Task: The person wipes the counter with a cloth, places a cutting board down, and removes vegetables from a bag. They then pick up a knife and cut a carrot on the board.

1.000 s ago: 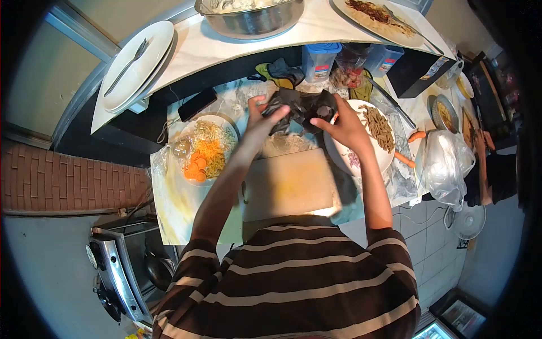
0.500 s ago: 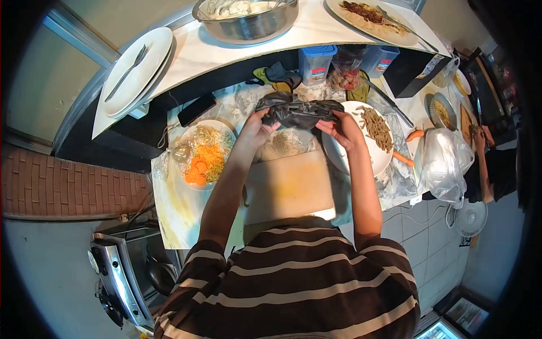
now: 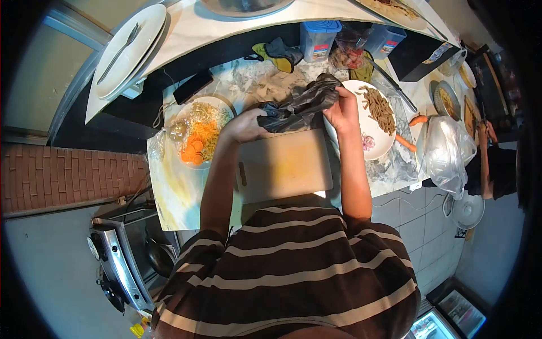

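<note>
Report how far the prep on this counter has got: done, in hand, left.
Done: sliced carrot and shredded vegetables sit on the left plate; cut brown pieces lie on the right plate. In hand: left hand and right hand both grip a crumpled black plastic bag above the bare cutting board. Left, probably: two whole carrots lie uncut beside the right plate.

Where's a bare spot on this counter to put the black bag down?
The cutting board, between carrot plate and pasta plate, is bare. So is the counter strip left of the board. The back, around phone and tubs, is crowded.
</note>
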`<action>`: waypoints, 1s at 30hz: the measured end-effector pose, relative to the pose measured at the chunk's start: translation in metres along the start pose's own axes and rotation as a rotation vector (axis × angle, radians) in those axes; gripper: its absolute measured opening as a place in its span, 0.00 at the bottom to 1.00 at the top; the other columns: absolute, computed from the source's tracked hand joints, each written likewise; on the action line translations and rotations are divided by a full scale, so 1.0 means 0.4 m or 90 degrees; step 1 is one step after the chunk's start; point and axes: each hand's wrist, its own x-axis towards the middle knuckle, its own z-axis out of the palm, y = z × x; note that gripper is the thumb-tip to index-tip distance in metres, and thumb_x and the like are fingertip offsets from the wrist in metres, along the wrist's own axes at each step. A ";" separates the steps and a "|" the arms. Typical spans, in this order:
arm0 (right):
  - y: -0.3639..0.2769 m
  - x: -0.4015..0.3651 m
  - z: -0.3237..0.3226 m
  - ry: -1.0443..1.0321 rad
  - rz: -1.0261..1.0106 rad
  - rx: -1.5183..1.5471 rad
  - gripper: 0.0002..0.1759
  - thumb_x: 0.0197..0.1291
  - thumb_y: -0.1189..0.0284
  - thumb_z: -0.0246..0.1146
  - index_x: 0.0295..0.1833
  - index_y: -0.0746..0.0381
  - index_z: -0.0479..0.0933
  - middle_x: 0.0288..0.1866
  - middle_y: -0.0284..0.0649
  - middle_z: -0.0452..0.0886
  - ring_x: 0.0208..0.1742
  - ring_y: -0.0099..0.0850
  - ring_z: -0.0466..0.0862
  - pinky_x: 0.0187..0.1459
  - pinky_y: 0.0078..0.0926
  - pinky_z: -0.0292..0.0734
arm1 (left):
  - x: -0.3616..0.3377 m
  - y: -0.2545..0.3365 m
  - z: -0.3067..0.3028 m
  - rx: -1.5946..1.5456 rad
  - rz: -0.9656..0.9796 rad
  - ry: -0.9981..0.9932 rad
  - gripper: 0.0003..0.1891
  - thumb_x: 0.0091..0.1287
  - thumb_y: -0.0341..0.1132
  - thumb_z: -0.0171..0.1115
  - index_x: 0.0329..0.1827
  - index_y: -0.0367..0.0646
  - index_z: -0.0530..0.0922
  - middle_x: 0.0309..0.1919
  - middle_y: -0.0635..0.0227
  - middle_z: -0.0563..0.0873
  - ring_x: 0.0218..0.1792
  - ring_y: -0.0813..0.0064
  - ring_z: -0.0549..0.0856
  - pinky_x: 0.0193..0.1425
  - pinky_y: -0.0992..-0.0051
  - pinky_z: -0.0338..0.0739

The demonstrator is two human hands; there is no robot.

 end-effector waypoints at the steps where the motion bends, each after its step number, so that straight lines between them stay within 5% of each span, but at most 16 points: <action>1: 0.004 -0.008 0.024 0.002 0.002 -0.002 0.17 0.65 0.76 0.47 0.56 0.70 0.72 0.56 0.52 0.81 0.56 0.47 0.82 0.59 0.49 0.77 | -0.010 0.012 -0.016 0.068 -0.020 0.001 0.21 0.71 0.34 0.53 0.65 0.37 0.71 0.59 0.57 0.81 0.56 0.62 0.83 0.59 0.56 0.78; 3: 0.022 -0.032 0.082 0.010 -0.034 -0.074 0.19 0.60 0.81 0.50 0.58 0.68 0.72 0.58 0.51 0.79 0.57 0.46 0.82 0.59 0.49 0.78 | -0.029 0.012 -0.023 0.062 0.015 -0.106 0.21 0.71 0.37 0.58 0.64 0.37 0.73 0.53 0.61 0.84 0.52 0.67 0.84 0.56 0.66 0.79; 5: 0.036 -0.060 0.114 -0.011 -0.043 -0.144 0.16 0.63 0.79 0.53 0.57 0.63 0.71 0.58 0.47 0.78 0.59 0.42 0.80 0.58 0.44 0.78 | -0.085 0.036 0.111 0.191 -0.003 0.199 0.23 0.69 0.40 0.63 0.64 0.39 0.73 0.53 0.63 0.84 0.51 0.70 0.85 0.55 0.68 0.80; 7: 0.034 -0.073 0.107 -0.086 -0.011 -0.357 0.16 0.69 0.70 0.57 0.60 0.59 0.72 0.61 0.45 0.76 0.63 0.37 0.78 0.64 0.45 0.74 | -0.072 0.015 0.097 0.222 0.033 0.240 0.26 0.68 0.43 0.67 0.65 0.42 0.73 0.54 0.65 0.84 0.52 0.72 0.84 0.53 0.68 0.81; 9: 0.043 -0.074 0.105 0.141 -0.049 -0.886 0.20 0.68 0.59 0.64 0.57 0.59 0.72 0.53 0.37 0.77 0.53 0.23 0.77 0.52 0.22 0.75 | -0.058 -0.010 0.060 0.139 0.052 0.208 0.27 0.68 0.47 0.67 0.66 0.46 0.72 0.60 0.66 0.81 0.61 0.71 0.80 0.62 0.58 0.76; 11: 0.065 -0.094 0.108 0.167 -0.142 -1.261 0.23 0.67 0.56 0.65 0.57 0.61 0.73 0.46 0.37 0.79 0.43 0.22 0.77 0.43 0.19 0.73 | -0.071 -0.010 0.076 0.098 0.065 0.216 0.22 0.72 0.43 0.62 0.65 0.46 0.72 0.61 0.65 0.80 0.63 0.68 0.79 0.64 0.58 0.75; 13: 0.086 -0.128 0.159 0.182 -0.049 -1.368 0.25 0.67 0.55 0.64 0.55 0.67 0.79 0.35 0.40 0.82 0.37 0.24 0.79 0.41 0.24 0.74 | -0.057 -0.031 0.046 -0.194 0.236 0.132 0.16 0.76 0.36 0.54 0.65 0.48 0.73 0.58 0.63 0.82 0.61 0.65 0.80 0.65 0.56 0.75; 15: 0.080 -0.133 0.165 0.121 0.108 -1.344 0.26 0.66 0.55 0.64 0.51 0.71 0.80 0.40 0.49 0.86 0.38 0.34 0.83 0.43 0.29 0.76 | -0.044 -0.046 0.017 -0.250 0.228 0.134 0.15 0.77 0.31 0.49 0.64 0.47 0.73 0.58 0.61 0.83 0.61 0.62 0.81 0.67 0.58 0.74; 16: 0.084 -0.131 0.157 0.119 0.104 -1.345 0.26 0.66 0.55 0.64 0.51 0.71 0.80 0.40 0.49 0.86 0.38 0.34 0.83 0.43 0.29 0.76 | -0.033 -0.067 -0.010 -0.352 0.257 -0.026 0.15 0.77 0.32 0.48 0.63 0.44 0.73 0.58 0.59 0.82 0.60 0.62 0.81 0.66 0.58 0.75; 17: 0.090 -0.126 0.133 0.141 0.061 -1.140 0.24 0.69 0.58 0.62 0.53 0.71 0.79 0.43 0.48 0.86 0.42 0.36 0.84 0.48 0.30 0.77 | -0.022 -0.087 -0.038 -0.451 0.282 -0.188 0.15 0.78 0.33 0.47 0.63 0.41 0.74 0.59 0.57 0.82 0.60 0.61 0.81 0.66 0.57 0.75; 19: 0.115 -0.129 0.109 0.156 0.020 -0.932 0.21 0.71 0.62 0.60 0.54 0.72 0.78 0.46 0.48 0.86 0.47 0.38 0.85 0.52 0.31 0.78 | -0.013 -0.098 -0.048 -0.438 0.293 -0.253 0.16 0.78 0.34 0.44 0.62 0.37 0.74 0.58 0.55 0.82 0.59 0.60 0.82 0.66 0.57 0.76; 20: 0.129 -0.128 0.099 0.115 -0.012 -0.638 0.19 0.72 0.66 0.57 0.56 0.72 0.76 0.50 0.49 0.84 0.52 0.40 0.84 0.57 0.36 0.77 | -0.008 -0.101 -0.052 -0.426 0.303 -0.320 0.17 0.79 0.34 0.42 0.61 0.34 0.74 0.57 0.54 0.83 0.57 0.60 0.82 0.65 0.57 0.77; 22: 0.152 -0.112 0.049 0.017 -0.044 -0.105 0.17 0.71 0.76 0.48 0.61 0.72 0.70 0.58 0.54 0.79 0.60 0.46 0.80 0.66 0.53 0.74 | -0.059 -0.077 0.034 -0.332 0.320 -0.215 0.18 0.79 0.35 0.42 0.59 0.32 0.74 0.54 0.52 0.84 0.55 0.60 0.84 0.63 0.58 0.79; 25: 0.162 -0.100 0.008 -0.070 -0.008 0.141 0.18 0.70 0.76 0.46 0.59 0.73 0.71 0.58 0.57 0.79 0.61 0.47 0.79 0.66 0.54 0.74 | -0.089 -0.060 0.062 -0.268 0.266 -0.085 0.20 0.79 0.39 0.44 0.59 0.30 0.75 0.53 0.52 0.85 0.53 0.59 0.85 0.62 0.60 0.80; 27: 0.167 -0.108 -0.013 -0.140 -0.034 0.047 0.20 0.69 0.73 0.47 0.59 0.74 0.71 0.58 0.59 0.79 0.61 0.48 0.80 0.65 0.53 0.74 | -0.104 -0.055 0.064 -0.287 0.157 -0.139 0.21 0.79 0.41 0.42 0.61 0.32 0.74 0.56 0.53 0.84 0.55 0.59 0.84 0.65 0.58 0.77; 30: 0.150 -0.116 -0.025 -0.097 -0.057 0.060 0.23 0.72 0.65 0.48 0.60 0.73 0.71 0.57 0.58 0.80 0.59 0.47 0.81 0.65 0.50 0.75 | -0.089 -0.060 0.032 -0.244 0.184 -0.110 0.21 0.79 0.42 0.44 0.61 0.34 0.75 0.56 0.55 0.84 0.56 0.61 0.84 0.64 0.59 0.77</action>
